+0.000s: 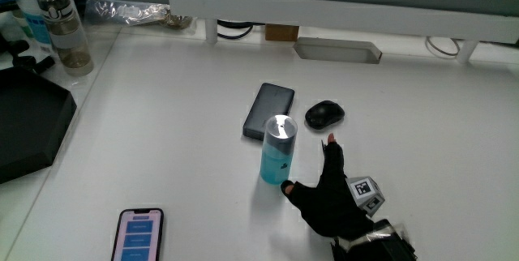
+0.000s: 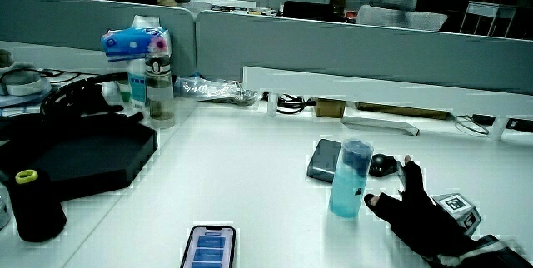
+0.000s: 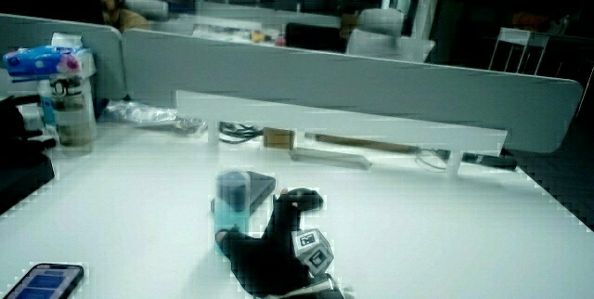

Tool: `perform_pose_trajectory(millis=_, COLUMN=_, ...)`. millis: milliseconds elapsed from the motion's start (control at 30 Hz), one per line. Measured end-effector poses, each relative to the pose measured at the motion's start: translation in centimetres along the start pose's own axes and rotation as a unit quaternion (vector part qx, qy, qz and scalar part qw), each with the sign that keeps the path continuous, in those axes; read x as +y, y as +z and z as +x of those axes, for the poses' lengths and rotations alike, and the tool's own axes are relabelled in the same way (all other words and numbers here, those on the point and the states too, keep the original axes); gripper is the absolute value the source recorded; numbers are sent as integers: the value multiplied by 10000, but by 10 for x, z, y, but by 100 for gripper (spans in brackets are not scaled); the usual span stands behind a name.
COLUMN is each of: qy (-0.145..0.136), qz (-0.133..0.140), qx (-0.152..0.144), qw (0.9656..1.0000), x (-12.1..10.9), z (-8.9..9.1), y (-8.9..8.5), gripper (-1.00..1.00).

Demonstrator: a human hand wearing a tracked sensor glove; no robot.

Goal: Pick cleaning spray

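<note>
The cleaning spray is a clear bottle of blue liquid with a silver cap, standing upright on the white table; it also shows in both side views. The hand in its black glove lies just beside the bottle, nearer to the person, fingers spread, thumb close to the bottle's base and holding nothing. It appears the same way in both side views. A patterned cube sits on its back.
A dark flat device and a black mouse lie just past the bottle. A smartphone lies at the near table edge. A black tray, a black spool, bottles and a low white shelf stand around.
</note>
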Motion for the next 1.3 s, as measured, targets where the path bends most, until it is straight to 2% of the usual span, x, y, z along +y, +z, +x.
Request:
perform_pose_trajectory(millis=33, qy=136, qz=436, qx=-293, qw=9985, x=3, z=-1, y=2, gripper=0)
perform_pose_trajectory(millis=133, qy=75, qz=509, qx=-329, qw=9981, x=6, z=-8, y=3, gripper=0)
perform_pose_trajectory(millis=167, qy=149, qz=494, qx=-350, qw=9981, x=8, z=-11, y=2, gripper=0)
perform_pose_trajectory(millis=200, qy=44, qz=523, qx=-307, qw=9981, x=11, z=-10, y=1, gripper=0)
perform_pose_trajectory(millis=233, qy=52, qz=543, qx=-273, qw=9981, x=11, z=-14, y=1, gripper=0)
perform_pose_trajectory(millis=333, qy=-17, qz=560, qx=-257, qw=9981, x=18, z=-11, y=-1, gripper=0)
perform_pose_trajectory(millis=367, qy=-6, qz=682, qx=-279, qw=9973, x=17, z=-16, y=0, gripper=0)
perform_pose_trajectory(millis=433, qy=-15, qz=683, qx=-192, qw=9975, x=18, z=-13, y=0, gripper=0)
perform_pose_trajectory(millis=567, qy=-77, qz=973, qx=-198, qw=9950, x=20, z=-8, y=-2, gripper=0)
perform_pose_trajectory(millis=633, qy=-110, qz=1145, qx=-219, qw=9931, x=18, z=-9, y=-3, gripper=0)
perform_pose_trajectory(millis=667, qy=-93, qz=1284, qx=-285, qw=9913, x=16, z=-13, y=-3, gripper=8)
perform_pose_trajectory(millis=800, qy=-68, qz=1874, qx=-440, qw=9813, x=13, z=-16, y=-2, gripper=42)
perform_pose_trajectory(millis=1033, qy=-64, qz=1933, qx=-311, qw=9806, x=13, z=-16, y=-3, gripper=100)
perform_pose_trajectory(millis=1100, qy=-9, qz=1934, qx=-242, qw=9808, x=13, z=-17, y=-2, gripper=100)
perform_pose_trajectory(millis=1233, qy=-55, qz=1948, qx=-174, qw=9807, x=14, z=-14, y=-5, gripper=100)
perform_pose_trajectory(millis=1267, qy=-42, qz=1884, qx=-151, qw=9820, x=14, z=-13, y=-6, gripper=100)
perform_pose_trajectory(millis=1300, qy=-104, qz=1914, qx=-140, qw=9814, x=14, z=-11, y=-6, gripper=100)
